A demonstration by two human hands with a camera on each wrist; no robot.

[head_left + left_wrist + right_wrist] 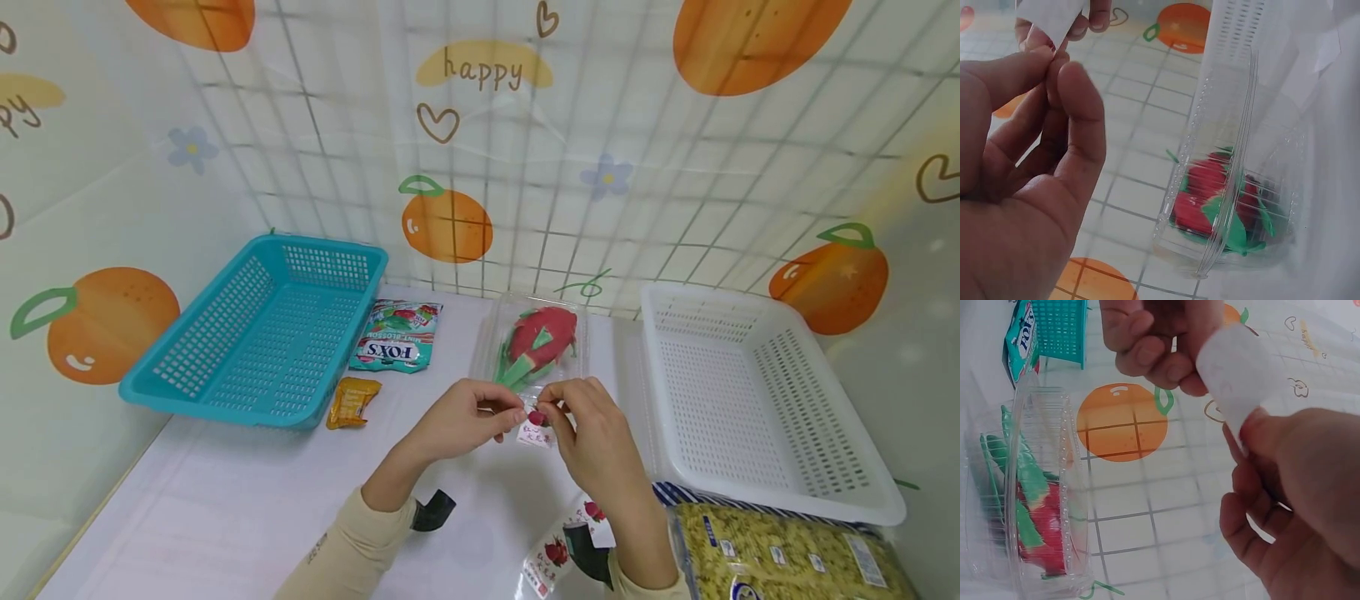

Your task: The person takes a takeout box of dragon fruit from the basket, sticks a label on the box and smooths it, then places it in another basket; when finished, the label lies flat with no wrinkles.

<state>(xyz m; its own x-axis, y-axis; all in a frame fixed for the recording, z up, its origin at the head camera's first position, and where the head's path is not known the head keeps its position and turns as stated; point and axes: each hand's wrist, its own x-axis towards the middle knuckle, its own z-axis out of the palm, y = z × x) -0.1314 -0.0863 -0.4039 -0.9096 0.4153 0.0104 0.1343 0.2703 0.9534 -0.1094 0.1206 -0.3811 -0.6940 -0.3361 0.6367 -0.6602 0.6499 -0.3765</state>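
Between my two hands is a small white sticker point(534, 434) printed with a red dragon fruit and some characters. My left hand point(468, 419) pinches one edge of it between thumb and fingertip. From the other side my right hand point(600, 437) pinches another corner; the sticker's white back point(1235, 365) faces the right wrist view. Just beyond the hands stands a clear plastic clamshell box point(489, 337), its lid down, with a red dragon fruit point(546, 329) with green leaves inside. Partly under the right forearm lies a strip of similar stickers point(555, 552).
A teal basket point(322, 408) stands at the left, with a green Fox's candy bag point(397, 337) and a small orange packet point(352, 402) beside it. At the right are a white basket point(675, 400) and a bag of yellow pasta point(787, 550). A curtain-covered grid rises behind.
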